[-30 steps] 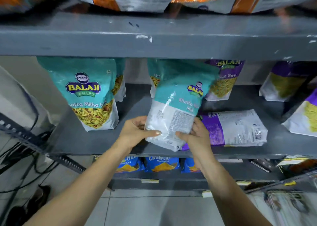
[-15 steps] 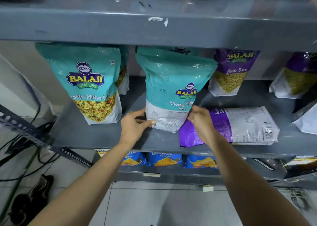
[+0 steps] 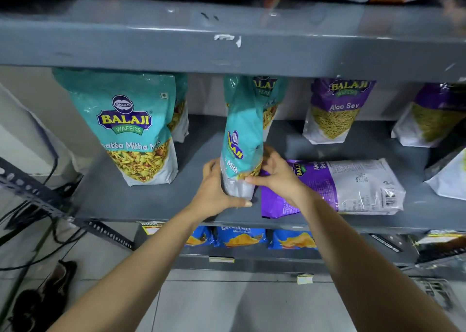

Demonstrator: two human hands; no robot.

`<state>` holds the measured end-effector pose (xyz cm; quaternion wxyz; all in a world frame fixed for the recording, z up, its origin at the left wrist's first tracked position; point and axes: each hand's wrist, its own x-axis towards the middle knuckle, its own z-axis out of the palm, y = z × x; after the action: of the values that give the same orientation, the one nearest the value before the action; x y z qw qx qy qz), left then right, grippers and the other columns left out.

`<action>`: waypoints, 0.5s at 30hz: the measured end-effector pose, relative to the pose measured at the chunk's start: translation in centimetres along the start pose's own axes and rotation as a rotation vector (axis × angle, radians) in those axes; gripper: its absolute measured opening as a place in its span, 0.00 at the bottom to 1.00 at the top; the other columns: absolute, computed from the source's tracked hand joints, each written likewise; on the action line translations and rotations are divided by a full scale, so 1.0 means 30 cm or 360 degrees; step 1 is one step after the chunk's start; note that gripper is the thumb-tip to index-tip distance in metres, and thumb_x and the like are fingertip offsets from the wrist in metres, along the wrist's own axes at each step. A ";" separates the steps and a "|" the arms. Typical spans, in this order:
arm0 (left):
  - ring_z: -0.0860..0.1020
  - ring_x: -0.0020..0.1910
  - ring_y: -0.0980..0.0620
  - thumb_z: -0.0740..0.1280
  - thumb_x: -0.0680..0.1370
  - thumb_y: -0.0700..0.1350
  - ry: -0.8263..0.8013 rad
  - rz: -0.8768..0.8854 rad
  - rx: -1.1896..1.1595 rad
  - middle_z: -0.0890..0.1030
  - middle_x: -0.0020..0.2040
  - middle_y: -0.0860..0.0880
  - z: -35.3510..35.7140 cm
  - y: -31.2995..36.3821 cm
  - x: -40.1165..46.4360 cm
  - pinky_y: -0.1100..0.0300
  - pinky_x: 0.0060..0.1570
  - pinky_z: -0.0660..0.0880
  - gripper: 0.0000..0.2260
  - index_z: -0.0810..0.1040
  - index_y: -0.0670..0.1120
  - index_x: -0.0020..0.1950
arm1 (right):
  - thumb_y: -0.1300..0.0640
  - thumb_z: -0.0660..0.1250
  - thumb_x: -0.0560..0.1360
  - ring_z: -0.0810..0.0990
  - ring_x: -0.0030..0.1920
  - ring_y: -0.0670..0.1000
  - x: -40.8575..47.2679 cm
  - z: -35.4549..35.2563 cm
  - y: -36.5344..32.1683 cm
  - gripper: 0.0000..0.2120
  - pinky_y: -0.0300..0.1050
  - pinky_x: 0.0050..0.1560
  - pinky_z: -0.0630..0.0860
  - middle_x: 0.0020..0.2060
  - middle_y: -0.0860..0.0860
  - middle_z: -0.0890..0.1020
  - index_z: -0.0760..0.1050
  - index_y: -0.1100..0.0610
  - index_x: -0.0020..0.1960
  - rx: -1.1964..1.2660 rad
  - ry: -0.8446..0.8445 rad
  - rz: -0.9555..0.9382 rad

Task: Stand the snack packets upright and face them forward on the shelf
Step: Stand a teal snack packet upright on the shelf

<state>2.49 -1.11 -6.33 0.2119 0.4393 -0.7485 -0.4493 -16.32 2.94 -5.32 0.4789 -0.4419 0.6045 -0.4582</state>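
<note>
You are mid-turn on the teal packet (image 3: 242, 140): it stands upright on the shelf (image 3: 151, 203) but edge-on, its base clamped between your left hand (image 3: 214, 188) and right hand (image 3: 277, 178), fingers wrapped on either side. Next, rotate its front toward you. The flat purple packet (image 3: 353, 185) lies just beyond your right fingers.

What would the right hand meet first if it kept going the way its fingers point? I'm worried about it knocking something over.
The right hand points left, with its fingertips already on the teal packet held in both hands. Straight on, it would press into that packet first, then probably the left hand behind it.
</note>
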 end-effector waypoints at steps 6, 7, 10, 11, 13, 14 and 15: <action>0.76 0.45 0.47 0.66 0.61 0.32 -0.0025 -0.0433 -0.0654 0.79 0.52 0.44 -0.032 0.001 0.033 0.53 0.41 0.72 0.32 0.67 0.47 0.63 | 0.65 0.83 0.60 0.79 0.56 0.51 -0.006 -0.048 -0.012 0.43 0.41 0.55 0.79 0.56 0.48 0.80 0.66 0.54 0.70 -0.0287 0.0003 0.0074; 0.75 0.44 0.46 0.63 0.59 0.32 -0.0006 -0.0447 -0.0696 0.80 0.50 0.44 -0.044 -0.001 0.042 0.52 0.40 0.70 0.31 0.71 0.45 0.62 | 0.61 0.84 0.59 0.78 0.59 0.54 -0.008 -0.058 -0.015 0.44 0.48 0.60 0.78 0.58 0.50 0.79 0.67 0.53 0.69 -0.0335 0.0031 0.0079; 0.79 0.47 0.47 0.57 0.56 0.32 0.0059 -0.0445 -0.0752 0.84 0.49 0.47 -0.074 0.010 0.072 0.58 0.41 0.71 0.29 0.79 0.40 0.55 | 0.53 0.85 0.54 0.73 0.68 0.49 -0.016 -0.065 -0.016 0.47 0.54 0.69 0.72 0.66 0.50 0.76 0.66 0.50 0.68 -0.0283 0.0077 0.0098; 0.80 0.46 0.49 0.57 0.56 0.32 0.0050 -0.0439 -0.0728 0.85 0.47 0.49 -0.081 0.020 0.081 0.60 0.39 0.71 0.26 0.80 0.41 0.51 | 0.54 0.85 0.54 0.72 0.69 0.47 -0.019 -0.057 -0.015 0.48 0.54 0.70 0.70 0.67 0.48 0.76 0.66 0.50 0.69 -0.0231 0.0066 0.0118; 0.80 0.48 0.48 0.58 0.61 0.30 0.0024 -0.0431 -0.0638 0.84 0.46 0.50 -0.094 0.033 0.097 0.62 0.38 0.70 0.21 0.80 0.42 0.48 | 0.54 0.85 0.53 0.75 0.67 0.46 -0.021 -0.038 -0.004 0.49 0.52 0.69 0.72 0.65 0.46 0.79 0.66 0.50 0.69 -0.0144 0.0048 0.0154; 0.80 0.51 0.47 0.59 0.65 0.28 0.0002 -0.0421 -0.0582 0.84 0.47 0.50 -0.102 0.033 0.100 0.61 0.39 0.72 0.20 0.79 0.42 0.50 | 0.54 0.85 0.53 0.77 0.65 0.45 -0.021 -0.030 0.001 0.48 0.50 0.66 0.75 0.62 0.45 0.80 0.67 0.51 0.69 -0.0128 0.0055 0.0164; 0.81 0.53 0.46 0.59 0.67 0.25 -0.0053 -0.0409 -0.0544 0.84 0.48 0.50 -0.112 0.026 0.100 0.60 0.40 0.75 0.21 0.78 0.42 0.54 | 0.56 0.85 0.55 0.78 0.62 0.43 -0.022 -0.025 0.005 0.45 0.44 0.61 0.78 0.59 0.44 0.81 0.68 0.52 0.68 -0.0122 0.0075 0.0159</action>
<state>2.92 -5.13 -4.19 0.2119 0.4813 -0.6026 -0.6003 -16.97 3.71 -5.26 0.4696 -0.4184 0.6540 -0.4205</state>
